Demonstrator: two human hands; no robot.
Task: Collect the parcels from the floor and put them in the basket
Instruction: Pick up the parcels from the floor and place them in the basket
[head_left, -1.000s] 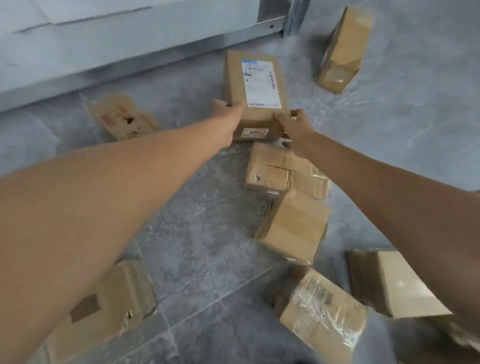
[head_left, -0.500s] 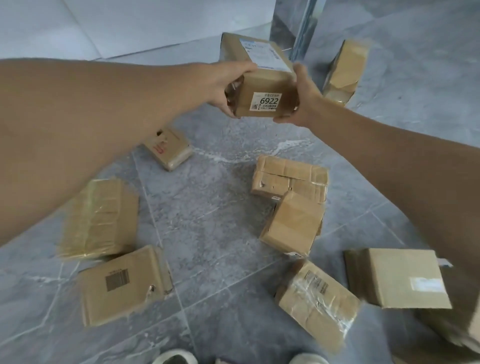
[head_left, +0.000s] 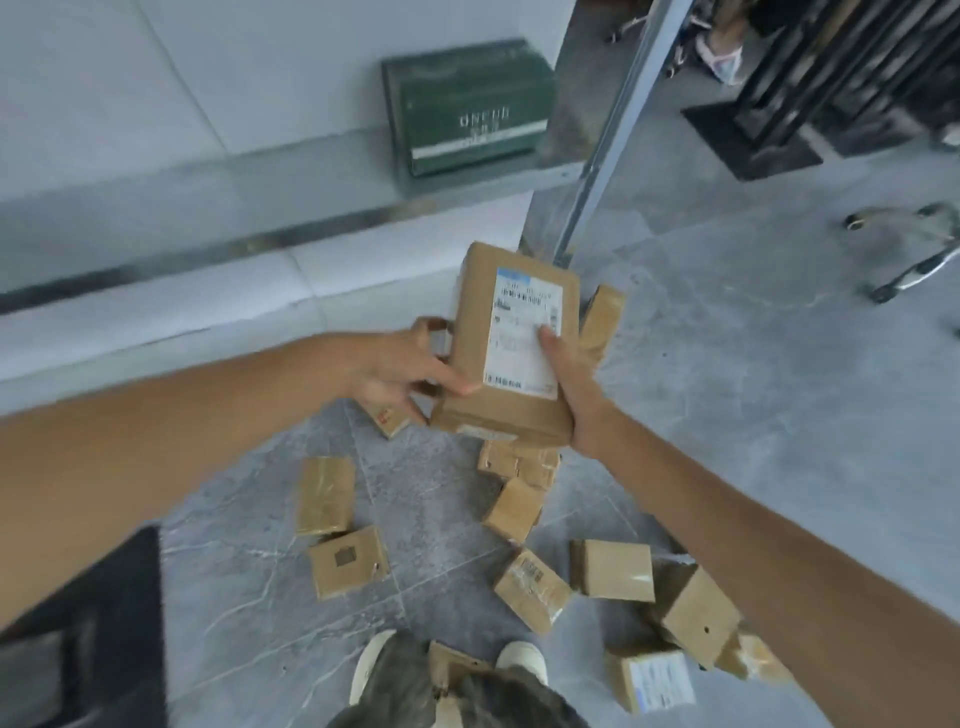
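A brown cardboard parcel (head_left: 483, 312) with a white shipping label is lifted well above the floor. My right hand (head_left: 569, 382) grips its right side, thumb lying on the label. My left hand (head_left: 402, 371) holds its left edge, thumb on top and fingers around the side. Several more brown parcels lie scattered on the grey tiled floor below, among them one with a barcode (head_left: 531, 587), a taped one (head_left: 324, 493) and a plain one (head_left: 613, 569). No basket can be made out.
A green box (head_left: 467, 106) sits on a low white ledge (head_left: 156, 322) at the back. A metal post (head_left: 608, 156) rises beside it. A dark mat (head_left: 83, 639) lies at the lower left. My shoes (head_left: 522, 660) stand among the parcels. Chair wheels (head_left: 904, 249) at right.
The labelled parcel has been raised from the floor and tilted so its label faces up. My view has risen, so the floor parcels look smaller and farther.
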